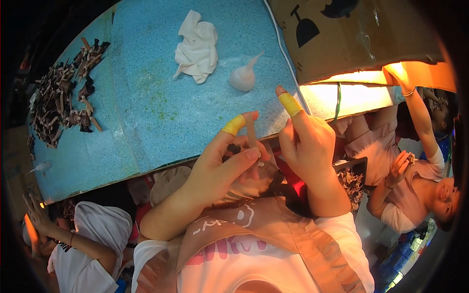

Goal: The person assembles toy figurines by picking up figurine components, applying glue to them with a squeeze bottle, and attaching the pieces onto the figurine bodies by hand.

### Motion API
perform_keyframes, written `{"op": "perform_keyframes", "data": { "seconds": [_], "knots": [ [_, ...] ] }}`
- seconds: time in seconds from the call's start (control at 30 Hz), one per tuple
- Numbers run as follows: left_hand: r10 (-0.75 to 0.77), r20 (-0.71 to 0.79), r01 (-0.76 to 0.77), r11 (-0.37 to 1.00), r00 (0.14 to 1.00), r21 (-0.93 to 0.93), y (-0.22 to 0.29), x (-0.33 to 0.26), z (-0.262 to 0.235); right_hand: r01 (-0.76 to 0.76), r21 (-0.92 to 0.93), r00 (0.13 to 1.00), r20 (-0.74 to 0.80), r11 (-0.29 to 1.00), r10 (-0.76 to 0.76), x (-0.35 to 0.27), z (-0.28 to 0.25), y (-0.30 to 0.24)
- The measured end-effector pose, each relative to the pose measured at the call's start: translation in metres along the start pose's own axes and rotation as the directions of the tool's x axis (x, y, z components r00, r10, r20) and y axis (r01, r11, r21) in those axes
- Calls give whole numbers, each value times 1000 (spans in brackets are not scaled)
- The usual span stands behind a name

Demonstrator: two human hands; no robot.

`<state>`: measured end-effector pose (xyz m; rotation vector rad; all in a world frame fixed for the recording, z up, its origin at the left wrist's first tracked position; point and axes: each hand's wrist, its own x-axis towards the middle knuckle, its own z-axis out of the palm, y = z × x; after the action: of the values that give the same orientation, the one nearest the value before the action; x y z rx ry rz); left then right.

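Observation:
My left hand [220,161], with yellow tape round the index finger, pinches a small toy figure [252,134]. A flat beige piece of the figure stands up between fingertips and thumb, with dark parts lower down, partly hidden by my fingers. To its right, my right hand [310,141] is raised apart from the figure. Its taped index finger stretches out while the other fingers curl, and I see nothing in it. Beyond both hands, on the blue table [132,117], sit a white squeeze bottle [243,78] with a thin spout and a crumpled white cloth [197,47].
A heap of brown and beige figures [58,100] covers the table's left side. Another small bottle [43,166] stands near the left corner. A cardboard box [361,39] shields a bright light at right, beside a white cable [288,53]. Co-workers sit at both sides.

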<state>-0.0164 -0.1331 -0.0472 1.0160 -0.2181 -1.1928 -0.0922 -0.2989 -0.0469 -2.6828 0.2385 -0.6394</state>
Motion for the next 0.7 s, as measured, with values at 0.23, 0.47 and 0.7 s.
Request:
{"op": "perform_keyframes", "data": {
  "seconds": [0.23, 0.47, 0.7],
  "knots": [
    [-11, 1, 11, 1000, 1000, 24, 2, 2, -1, -19, 10, 999, 49, 1000, 18, 0, 4, 3],
    [14, -26, -13, 999, 1000, 34, 0, 0, -1, -17, 33, 999, 32, 999, 16, 0, 7, 3],
    [29, -29, -28, 999, 999, 28, -3, -5, 5, 9, -56, 1000, 20, 998, -8, -5, -4, 3]
  ]
}}
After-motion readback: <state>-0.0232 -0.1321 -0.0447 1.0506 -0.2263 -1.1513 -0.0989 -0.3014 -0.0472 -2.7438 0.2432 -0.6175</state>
